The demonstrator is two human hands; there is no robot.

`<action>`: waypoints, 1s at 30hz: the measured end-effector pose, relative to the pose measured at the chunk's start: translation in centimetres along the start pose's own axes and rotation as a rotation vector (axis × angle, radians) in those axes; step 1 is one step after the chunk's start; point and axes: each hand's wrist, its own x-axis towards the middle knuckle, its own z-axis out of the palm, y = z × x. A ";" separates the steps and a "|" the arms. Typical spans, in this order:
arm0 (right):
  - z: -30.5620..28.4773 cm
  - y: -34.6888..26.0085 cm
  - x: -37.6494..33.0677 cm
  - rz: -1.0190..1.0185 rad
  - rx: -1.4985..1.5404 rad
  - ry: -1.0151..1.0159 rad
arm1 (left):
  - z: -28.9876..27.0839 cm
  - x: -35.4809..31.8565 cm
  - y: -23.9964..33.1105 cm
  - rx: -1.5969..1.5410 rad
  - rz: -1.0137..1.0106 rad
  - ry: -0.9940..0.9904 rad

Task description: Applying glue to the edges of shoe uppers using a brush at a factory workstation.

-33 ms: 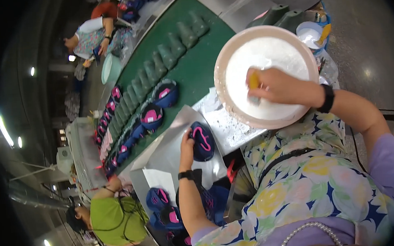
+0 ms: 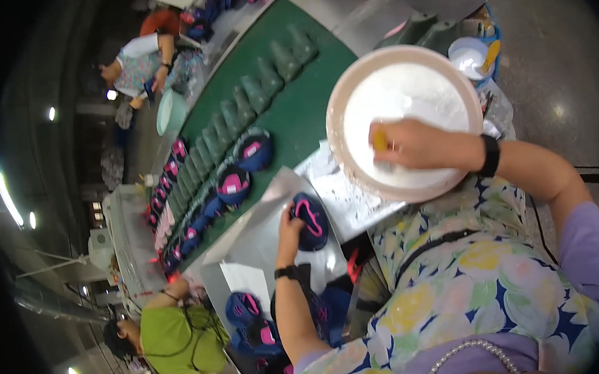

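My left hand (image 2: 289, 231) grips a navy shoe upper (image 2: 314, 233) with a pink-edged opening, resting over a shiny metal sheet (image 2: 267, 213). My right hand (image 2: 421, 142) is closed around a yellow-handled brush (image 2: 379, 140) inside a big pale pink basin (image 2: 335, 118). White liquid (image 2: 404, 93) fills much of that basin. The brush's working end is blurred and partly hidden low beside my fingers.
Rows of green shoe lasts (image 2: 255, 96) and navy shoe uppers (image 2: 234, 184) line a green conveyor (image 2: 299, 128). More uppers (image 2: 244, 307) lie near my left forearm. A white bowl (image 2: 469, 57) stands beyond the basin. Two co-workers (image 2: 181, 338) (image 2: 139, 63) are at the left.
My right hand has shifted slightly left and down within the basin with the brush. My left hand still holds the shoe upper, a little lower in the picture.
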 end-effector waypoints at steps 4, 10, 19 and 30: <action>-0.3 -0.5 0.0 -0.155 -0.254 -0.199 | 2.8 -0.4 0.0 0.519 0.265 0.304; -7.2 -0.1 -1.9 -0.025 -0.358 -0.070 | -1.9 -2.8 6.2 0.580 0.321 0.374; -9.5 1.2 -1.5 -0.018 -0.284 0.056 | -2.5 -2.5 11.3 -0.804 0.140 -0.089; -10.4 -2.4 2.6 -0.167 0.187 0.180 | 7.9 -2.3 19.8 -0.722 0.320 -0.395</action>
